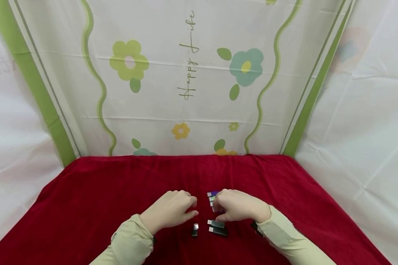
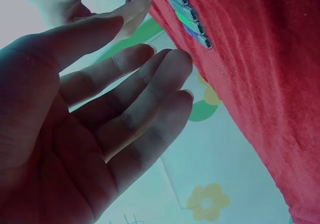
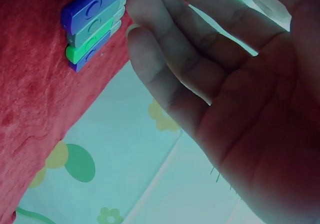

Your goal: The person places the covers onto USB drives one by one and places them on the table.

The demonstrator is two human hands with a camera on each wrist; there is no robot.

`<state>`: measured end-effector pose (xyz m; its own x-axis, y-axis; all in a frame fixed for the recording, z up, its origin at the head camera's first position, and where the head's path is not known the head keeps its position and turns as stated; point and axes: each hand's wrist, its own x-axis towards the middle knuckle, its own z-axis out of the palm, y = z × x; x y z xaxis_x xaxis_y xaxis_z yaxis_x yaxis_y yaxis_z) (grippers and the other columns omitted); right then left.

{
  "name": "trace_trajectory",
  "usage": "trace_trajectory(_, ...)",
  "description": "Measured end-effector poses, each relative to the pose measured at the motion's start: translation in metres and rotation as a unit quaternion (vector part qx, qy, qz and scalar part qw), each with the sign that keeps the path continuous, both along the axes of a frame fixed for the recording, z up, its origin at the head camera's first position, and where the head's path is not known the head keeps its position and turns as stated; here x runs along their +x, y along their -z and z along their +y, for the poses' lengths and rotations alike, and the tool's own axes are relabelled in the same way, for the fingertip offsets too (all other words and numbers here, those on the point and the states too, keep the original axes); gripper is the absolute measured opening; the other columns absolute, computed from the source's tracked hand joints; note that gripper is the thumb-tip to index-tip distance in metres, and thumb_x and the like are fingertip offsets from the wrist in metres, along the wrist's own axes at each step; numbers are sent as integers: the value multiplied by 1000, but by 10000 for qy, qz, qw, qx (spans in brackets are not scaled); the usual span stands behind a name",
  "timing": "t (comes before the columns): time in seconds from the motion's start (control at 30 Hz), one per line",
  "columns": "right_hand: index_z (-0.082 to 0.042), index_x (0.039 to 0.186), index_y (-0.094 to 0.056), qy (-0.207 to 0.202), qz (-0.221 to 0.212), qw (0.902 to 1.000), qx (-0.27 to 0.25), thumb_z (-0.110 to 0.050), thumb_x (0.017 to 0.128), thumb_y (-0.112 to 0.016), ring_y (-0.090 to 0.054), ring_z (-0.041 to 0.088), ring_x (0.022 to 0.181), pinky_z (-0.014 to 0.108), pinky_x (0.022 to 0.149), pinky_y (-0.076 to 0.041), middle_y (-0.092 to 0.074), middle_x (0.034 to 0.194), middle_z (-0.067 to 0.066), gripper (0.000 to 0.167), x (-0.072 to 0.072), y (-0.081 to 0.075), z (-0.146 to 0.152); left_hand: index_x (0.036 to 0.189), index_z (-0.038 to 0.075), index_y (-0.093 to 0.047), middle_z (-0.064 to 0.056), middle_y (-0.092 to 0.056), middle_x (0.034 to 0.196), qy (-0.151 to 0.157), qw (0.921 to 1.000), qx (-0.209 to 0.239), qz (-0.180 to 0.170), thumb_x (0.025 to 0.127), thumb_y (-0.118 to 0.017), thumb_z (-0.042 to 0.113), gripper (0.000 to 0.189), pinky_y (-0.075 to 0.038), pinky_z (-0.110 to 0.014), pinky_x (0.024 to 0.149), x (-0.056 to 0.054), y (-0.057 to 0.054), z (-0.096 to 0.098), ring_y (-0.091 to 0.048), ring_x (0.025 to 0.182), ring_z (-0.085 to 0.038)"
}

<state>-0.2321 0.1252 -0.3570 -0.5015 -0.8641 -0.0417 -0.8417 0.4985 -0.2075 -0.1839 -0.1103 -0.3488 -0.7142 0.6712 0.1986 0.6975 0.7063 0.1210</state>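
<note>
USB sticks lie on a red cloth. Several form a row with metal plugs facing left: a purple stick, a grey-green one, a bright green one and a blue one at the end. Nearer me are a grey USB stick and a black USB stick, side by side. My right hand hovers over the row, its fingers loosely bent and holding nothing. To the left, my left hand hangs above the cloth with relaxed, parted fingers, above a separate black USB stick.
A white curtain printed with flowers rises behind the cloth's far edge. White sheets flank both sides, the left sheet and the right sheet. A small dark object shows beside the right cuff.
</note>
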Motion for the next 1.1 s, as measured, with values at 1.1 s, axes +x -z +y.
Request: trace_trajectory(1.1,-23,56,-55,-52,583,9976,379,-14,75,-83,-27,1,53,16,46,-29,-33,52,-15,35,9,13,-8,73,19,-63,11,-46,61,-47,9997,-100,-206,87,-75,24,20,-36,-20,45,2,3,2,-40,48,-4)
